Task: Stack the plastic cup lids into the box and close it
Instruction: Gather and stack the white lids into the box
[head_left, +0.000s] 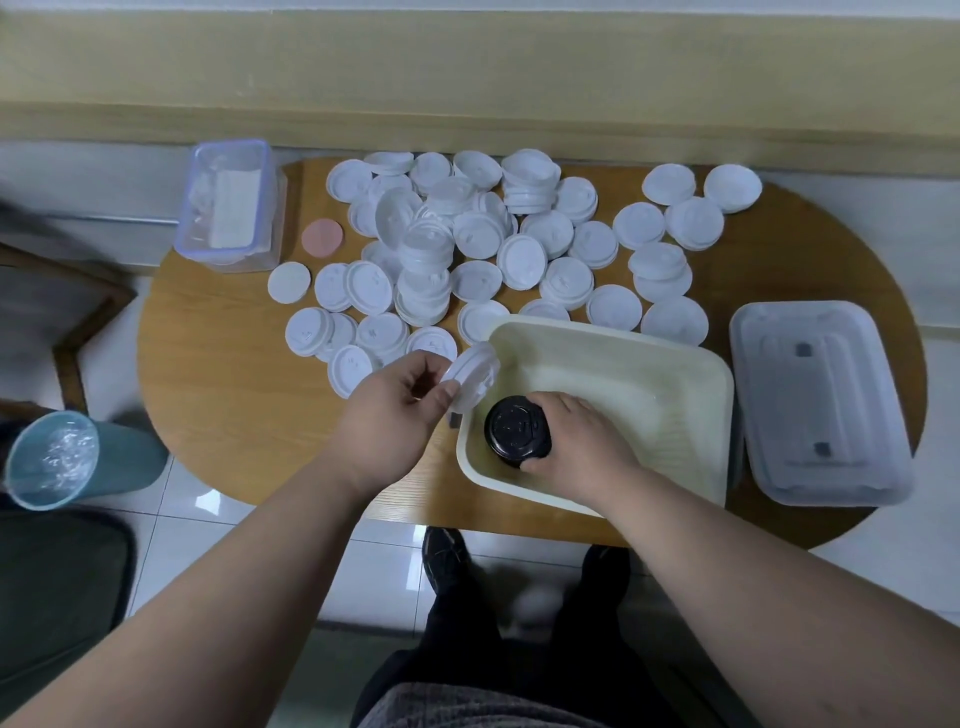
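Gripping a short stack of black lids (517, 428) with the right hand (579, 441), fingers and thumb curling round its sides from the right. Resting that stack upright on the floor of the cream plastic box (649, 374), in its near-left corner, with the hand reaching down past the near rim.

Pinching a single white cup lid (470, 376) between the thumb and fingers of the left hand (389, 410). Tilting it on edge just over the box's left rim, up and to the left of the black stack, near it but apart from it.

Lying spread across the far half of the round wooden table (234, 415): a heap of white cup lids (467, 244), some single, some nested in short stacks, the nearest ones reaching the box's far rim and the left hand's knuckles.

Lying flat just to the right of the box: a translucent box cover (821, 405), with dark patches showing through it.

Standing at the table's far-left edge: a clear, blue-rimmed container (228, 205), holding something white, too blurred to tell what. Lying just to the right of it: a pink disc (322, 237).

Standing on the tiled floor left of the table: a teal bin (130, 457) lined with a clear bag.
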